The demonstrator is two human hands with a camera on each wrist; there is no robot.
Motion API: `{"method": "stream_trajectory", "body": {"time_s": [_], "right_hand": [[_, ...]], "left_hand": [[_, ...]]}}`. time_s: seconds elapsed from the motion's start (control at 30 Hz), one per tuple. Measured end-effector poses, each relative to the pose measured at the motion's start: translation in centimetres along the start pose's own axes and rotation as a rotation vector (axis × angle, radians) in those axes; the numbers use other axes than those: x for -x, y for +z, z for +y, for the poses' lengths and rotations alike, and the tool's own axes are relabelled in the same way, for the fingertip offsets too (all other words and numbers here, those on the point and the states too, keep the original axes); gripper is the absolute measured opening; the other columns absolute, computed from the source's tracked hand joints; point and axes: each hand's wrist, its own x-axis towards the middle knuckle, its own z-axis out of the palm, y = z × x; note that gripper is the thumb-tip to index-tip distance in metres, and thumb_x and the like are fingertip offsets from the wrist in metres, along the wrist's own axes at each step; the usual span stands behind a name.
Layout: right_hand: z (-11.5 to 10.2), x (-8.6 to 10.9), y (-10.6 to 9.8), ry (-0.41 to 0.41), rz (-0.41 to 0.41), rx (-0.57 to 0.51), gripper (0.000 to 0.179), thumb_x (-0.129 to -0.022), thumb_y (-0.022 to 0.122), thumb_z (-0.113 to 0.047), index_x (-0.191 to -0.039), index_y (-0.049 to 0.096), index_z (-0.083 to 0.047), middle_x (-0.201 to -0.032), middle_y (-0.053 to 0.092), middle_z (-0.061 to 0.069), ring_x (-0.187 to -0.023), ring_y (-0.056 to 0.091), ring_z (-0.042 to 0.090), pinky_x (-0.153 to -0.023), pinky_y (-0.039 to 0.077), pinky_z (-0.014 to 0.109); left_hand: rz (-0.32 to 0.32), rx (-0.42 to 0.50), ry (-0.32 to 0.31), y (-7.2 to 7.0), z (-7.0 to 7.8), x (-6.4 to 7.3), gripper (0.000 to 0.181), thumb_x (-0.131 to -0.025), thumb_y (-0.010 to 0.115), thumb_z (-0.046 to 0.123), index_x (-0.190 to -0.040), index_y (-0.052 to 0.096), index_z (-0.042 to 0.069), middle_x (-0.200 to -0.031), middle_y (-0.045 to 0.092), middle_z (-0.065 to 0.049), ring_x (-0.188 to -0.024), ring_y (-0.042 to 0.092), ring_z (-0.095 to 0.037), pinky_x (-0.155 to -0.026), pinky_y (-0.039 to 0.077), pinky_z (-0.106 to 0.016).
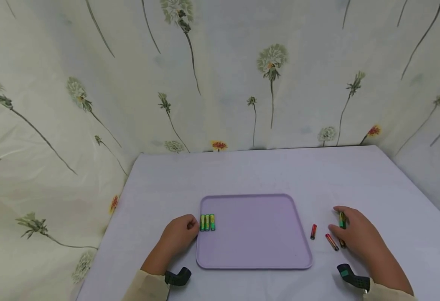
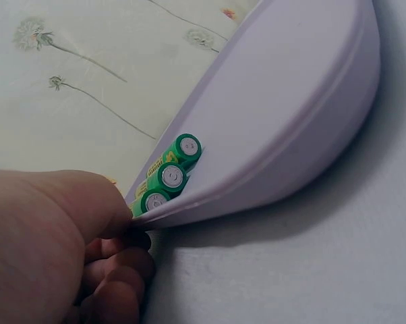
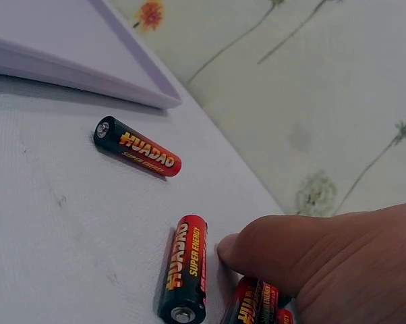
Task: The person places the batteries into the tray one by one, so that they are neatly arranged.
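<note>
The lilac tray (image 1: pixel 253 267) has its left rim pinched by my left hand (image 1: pixel 180 233); the left wrist view shows the thumb (image 2: pixel 98 202) against that edge and the other fingers curled below. Three green-and-yellow batteries (image 2: pixel 172 177) lie side by side inside the tray, along its left wall. My right hand (image 1: pixel 359 232) is over batteries right of the tray, thumb and index finger spread apart. A green battery (image 1: pixel 342 220) shows between them, and red-and-black batteries (image 3: pixel 247 304) appear partly under the thumb. The hand hides the rest, including any contact.
Between tray and right hand lie two loose red-and-black batteries, one nearer the tray (image 3: pixel 137 147) and one beside the thumb (image 3: pixel 184 270). A white cloth covers the table (image 1: pixel 257 171). Flower-printed sheets (image 1: pixel 223 75) hang behind and at the sides.
</note>
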Motion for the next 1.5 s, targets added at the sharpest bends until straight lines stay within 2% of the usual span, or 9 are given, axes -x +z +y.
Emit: {"method": "stream_trajectory", "body": {"time_s": [0.2, 0.73, 1.23, 1.5], "right_hand": [[0.2, 0.1, -0.3, 0.031, -0.033, -0.009, 0.081, -0.095, 0.075, -0.039, -0.155, 0.037, 0.000, -0.158, 0.029, 0.039, -0.141, 0.027, 0.064, -0.107, 0.029, 0.078], [0.6, 0.0, 0.1, 0.062, 0.017, -0.016, 0.073, -0.097, 0.074, -0.031, -0.155, 0.040, -0.002, -0.158, 0.032, 0.038, -0.142, 0.028, 0.063, -0.105, 0.031, 0.078], [0.2, 0.3, -0.1, 0.085, 0.025, -0.022, 0.075, -0.096, 0.075, -0.037, -0.152, 0.042, 0.000, -0.155, 0.034, 0.040, -0.141, 0.029, 0.063, -0.107, 0.031, 0.077], [-0.5, 0.4, 0.1, 0.054, 0.094, -0.044, 0.070, -0.095, 0.075, -0.031, -0.151, 0.044, -0.002, -0.153, 0.038, 0.037, -0.139, 0.033, 0.062, -0.105, 0.033, 0.077]], "left_hand": [[-0.004, 0.001, 0.003, 0.0, -0.2, 0.0, 0.013, -0.098, 0.063, 0.023, -0.086, 0.063, 0.021, -0.075, 0.058, 0.005, -0.073, 0.054, -0.014, -0.064, 0.042, -0.032], [0.003, -0.006, 0.011, 0.0, -0.3, -0.1, 0.013, -0.099, 0.063, 0.021, -0.086, 0.064, 0.020, -0.075, 0.058, 0.004, -0.073, 0.053, -0.015, -0.065, 0.042, -0.032], [-0.008, 0.007, -0.012, 0.0, -0.1, 0.0, 0.012, -0.099, 0.064, 0.022, -0.088, 0.064, 0.020, -0.077, 0.058, 0.004, -0.075, 0.054, -0.015, -0.065, 0.043, -0.032], [-0.003, 0.011, -0.006, 0.0, -0.2, 0.0, 0.012, -0.099, 0.064, 0.022, -0.087, 0.064, 0.019, -0.077, 0.058, 0.004, -0.075, 0.054, -0.015, -0.065, 0.042, -0.033]]}}
